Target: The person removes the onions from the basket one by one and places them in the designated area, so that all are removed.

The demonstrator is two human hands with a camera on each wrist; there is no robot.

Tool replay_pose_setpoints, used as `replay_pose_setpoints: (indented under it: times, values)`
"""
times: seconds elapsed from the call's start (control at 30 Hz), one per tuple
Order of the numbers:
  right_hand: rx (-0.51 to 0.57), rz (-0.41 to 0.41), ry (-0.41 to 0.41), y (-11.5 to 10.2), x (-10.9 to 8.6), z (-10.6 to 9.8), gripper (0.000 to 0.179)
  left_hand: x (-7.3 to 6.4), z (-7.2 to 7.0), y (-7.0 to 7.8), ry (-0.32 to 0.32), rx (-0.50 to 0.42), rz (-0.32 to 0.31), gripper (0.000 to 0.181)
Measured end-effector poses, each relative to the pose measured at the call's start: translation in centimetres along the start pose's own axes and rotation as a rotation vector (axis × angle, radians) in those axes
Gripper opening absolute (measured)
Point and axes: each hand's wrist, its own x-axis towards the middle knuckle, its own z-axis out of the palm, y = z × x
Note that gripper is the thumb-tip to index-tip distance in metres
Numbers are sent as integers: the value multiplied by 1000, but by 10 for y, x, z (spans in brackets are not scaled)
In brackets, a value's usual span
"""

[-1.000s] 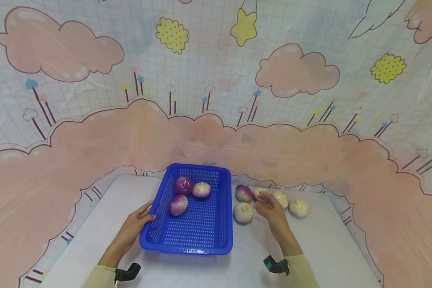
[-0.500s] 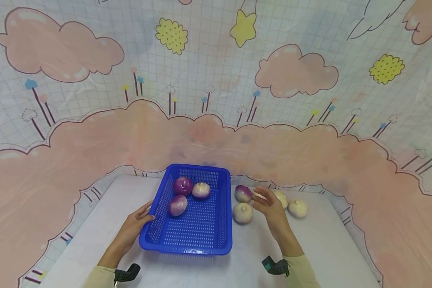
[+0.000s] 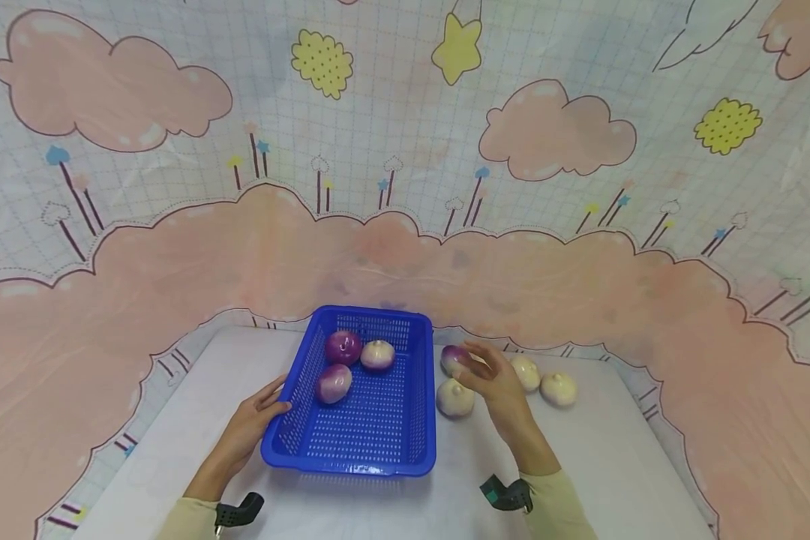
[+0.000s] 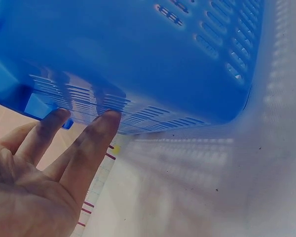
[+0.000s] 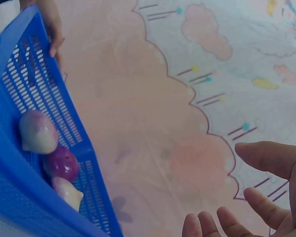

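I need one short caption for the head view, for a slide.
Left hand on a blue basket with three onions; right hand near a purple-white onion beside the basket.

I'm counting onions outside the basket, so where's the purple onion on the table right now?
In the head view, the purple onion lies just right of the basket, behind a pale onion and beside the right hand.

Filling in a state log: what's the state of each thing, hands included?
Blue basket: right way up, lidless, loaded
Three basket onions: no cuts showing
Loose purple onion: on table, partly hidden
Pale onions: on table, no cuts showing
Left hand: holding basket, thumb on rim
Right hand: open at loose purple onion; contact unclear
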Motion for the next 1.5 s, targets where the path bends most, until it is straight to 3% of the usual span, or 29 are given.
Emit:
replay_pose_setpoints:
  times: [0.73, 1.27, 1.5]
  values:
    - [-2, 1, -182, -6, 19, 59, 56, -3, -1, 3, -2, -12, -8, 67]
    - [-29, 110, -297, 7, 44, 101, 57, -2, -2, 5, -11, -18, -1, 67]
    - [-56, 185, -304, 17, 58, 120, 55, -1, -2, 2, -5, -17, 1, 67]
